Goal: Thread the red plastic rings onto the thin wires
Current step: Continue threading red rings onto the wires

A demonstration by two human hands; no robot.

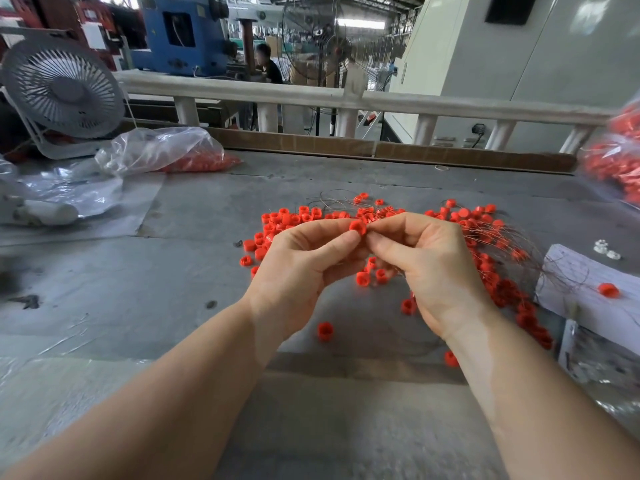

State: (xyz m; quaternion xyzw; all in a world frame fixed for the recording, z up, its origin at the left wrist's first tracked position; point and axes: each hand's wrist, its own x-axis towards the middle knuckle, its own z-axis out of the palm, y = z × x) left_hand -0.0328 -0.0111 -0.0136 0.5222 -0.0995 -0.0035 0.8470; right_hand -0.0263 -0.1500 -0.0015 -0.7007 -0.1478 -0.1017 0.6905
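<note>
Both hands are raised together above the grey table (173, 306). My left hand (304, 268) pinches one red plastic ring (358, 226) between thumb and fingertips. My right hand (429, 265) meets it from the right, its thumb and forefinger pinched at the ring; the wire end there is too thin to make out. A bundle of thin wires (519, 244) fans out to the right of that hand. Several loose red rings (294, 216) lie scattered on the table behind and below the hands, with a single ring (325, 331) nearer to me.
A clear bag of red rings (166, 154) lies at the back left beside a white fan (62, 88). Another bag of rings (616, 168) sits at the right edge. A white block (588, 292) carrying one red ring stands at the right. A white railing (346, 95) borders the far side.
</note>
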